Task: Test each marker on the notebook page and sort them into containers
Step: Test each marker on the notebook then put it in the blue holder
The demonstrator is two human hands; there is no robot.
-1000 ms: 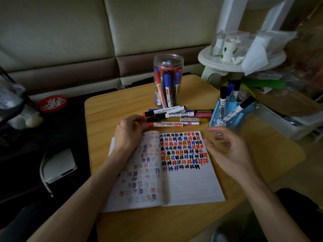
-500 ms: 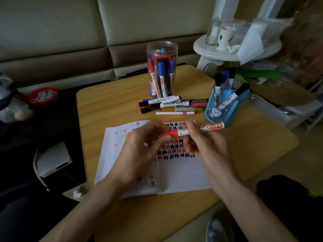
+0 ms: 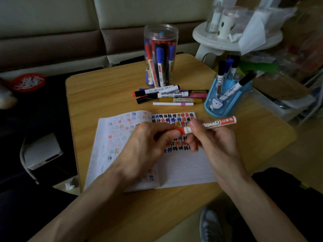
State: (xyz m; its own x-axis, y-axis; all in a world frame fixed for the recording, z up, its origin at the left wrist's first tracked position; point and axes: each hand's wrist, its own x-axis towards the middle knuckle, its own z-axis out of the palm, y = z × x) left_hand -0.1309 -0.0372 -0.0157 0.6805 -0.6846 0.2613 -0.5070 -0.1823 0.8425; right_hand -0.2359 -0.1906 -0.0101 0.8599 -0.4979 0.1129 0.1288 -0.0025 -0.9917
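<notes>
Your left hand (image 3: 145, 145) no longer rests on the notebook (image 3: 183, 168). The marker (image 3: 218, 122) is now off the table (image 3: 104, 95): left hand pinches its red end, right hand (image 3: 216, 142) grips the barrel.

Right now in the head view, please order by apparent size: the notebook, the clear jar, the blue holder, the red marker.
1. notebook
2. clear jar
3. blue holder, only slightly smaller in view
4. red marker
</notes>
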